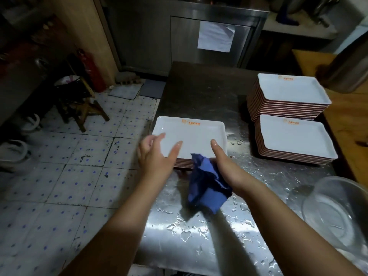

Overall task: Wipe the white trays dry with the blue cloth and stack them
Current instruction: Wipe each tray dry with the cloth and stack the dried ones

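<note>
A white tray (191,134) with an orange logo tops a low stack at the steel table's left edge. My left hand (157,154) hovers over the tray's near left corner with fingers spread and straight, holding nothing. My right hand (225,166) is at the tray's near right edge, thumb pointing forward, its lower fingers gripping a crumpled blue cloth (207,186) that hangs below the palm. Two more stacks of white trays stand at the right: a tall far stack (288,90) and a nearer stack (294,136).
The steel table (199,226) is wet with water drops. A clear glass bowl (338,212) sits at the near right. A wooden counter (346,116) with a metal pot (350,68) lies to the right. Left is tiled floor with a wooden stool (79,104).
</note>
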